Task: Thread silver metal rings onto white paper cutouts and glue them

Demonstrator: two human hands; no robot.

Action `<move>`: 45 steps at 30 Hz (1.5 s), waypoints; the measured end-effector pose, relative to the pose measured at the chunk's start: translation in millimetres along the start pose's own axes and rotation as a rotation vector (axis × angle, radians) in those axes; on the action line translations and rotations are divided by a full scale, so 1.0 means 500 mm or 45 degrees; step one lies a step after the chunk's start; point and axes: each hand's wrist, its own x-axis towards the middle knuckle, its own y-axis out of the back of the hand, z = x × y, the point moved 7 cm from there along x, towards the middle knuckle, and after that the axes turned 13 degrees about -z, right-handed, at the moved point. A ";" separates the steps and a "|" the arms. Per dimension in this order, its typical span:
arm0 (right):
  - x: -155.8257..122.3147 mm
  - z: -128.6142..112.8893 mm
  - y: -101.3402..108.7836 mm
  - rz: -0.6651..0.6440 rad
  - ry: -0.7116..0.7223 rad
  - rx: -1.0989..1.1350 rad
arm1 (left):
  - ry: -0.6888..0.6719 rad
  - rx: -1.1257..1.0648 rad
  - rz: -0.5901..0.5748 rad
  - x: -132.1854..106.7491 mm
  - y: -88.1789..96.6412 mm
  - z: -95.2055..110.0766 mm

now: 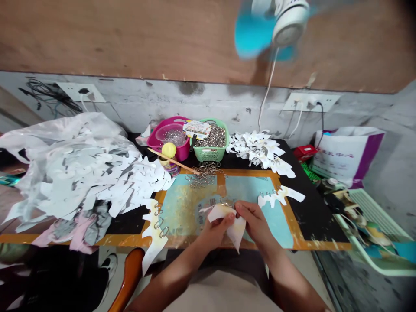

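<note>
My left hand (216, 230) and my right hand (254, 221) meet over the worn teal and yellow mat (191, 208). Both pinch a white die-cut paper piece (235, 227), with a small metal ring (225, 204) at its upper edge. Another paper piece with a scalloped edge (281, 196) lies just beyond my right hand. Left of my left hand, a long paper strip (152, 242) carries several metal binder rings and hangs over the table edge. A tangle of linked rings (203, 175) lies at the mat's far edge.
A large heap of paper cutouts (78, 173) covers the table's left side, and more cutouts (260, 149) lie at the back. Behind the mat stand a green basket of metal rings (211, 141) and a pink bowl (169, 149). A blue-bladed fan (276, 30) hangs above the wall.
</note>
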 end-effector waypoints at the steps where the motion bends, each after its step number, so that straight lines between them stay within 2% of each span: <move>1: 0.001 0.008 -0.007 0.003 -0.006 0.108 | -0.014 -0.023 -0.016 -0.001 0.001 -0.009; 3: 0.000 0.026 -0.017 0.032 -0.020 0.234 | -0.024 -0.056 -0.026 -0.003 0.006 -0.025; 6: -0.003 0.050 -0.015 0.079 -0.040 0.200 | 0.029 -0.063 -0.018 -0.008 0.017 -0.038; 10: -0.010 0.056 0.010 0.139 0.001 0.127 | -0.055 -0.225 -0.076 -0.007 0.021 -0.011; 13: -0.016 0.043 0.019 0.094 0.007 -0.020 | -0.080 -0.267 -0.014 0.003 0.030 0.010; 16: -0.021 0.021 0.019 0.047 0.018 -0.219 | -0.077 -0.211 0.034 0.015 0.034 0.019; 18: -0.024 0.012 0.019 0.049 0.051 -0.209 | -0.120 -0.130 0.048 0.018 0.036 0.029; 23: -0.013 0.032 0.029 0.146 0.062 -0.011 | -0.163 0.114 0.040 0.013 0.041 0.041; 28: 0.007 0.043 0.027 0.182 0.088 -0.269 | -0.182 0.154 0.069 0.011 0.059 0.029; 30: 0.007 0.046 0.030 0.256 0.077 -0.365 | -0.210 0.221 0.089 0.011 0.064 0.030; 34: -0.014 0.034 0.054 0.557 0.113 -0.465 | -0.285 0.327 0.204 0.008 0.073 0.047; 35: -0.016 0.031 0.057 0.569 0.119 -0.462 | -0.282 0.333 0.214 0.008 0.074 0.049; 41: 0.011 0.014 0.039 0.185 0.116 -0.518 | -0.221 0.320 0.175 0.011 0.072 0.052; 45: 0.019 0.025 0.048 0.255 0.100 -0.485 | -0.204 0.311 0.167 0.009 0.075 0.043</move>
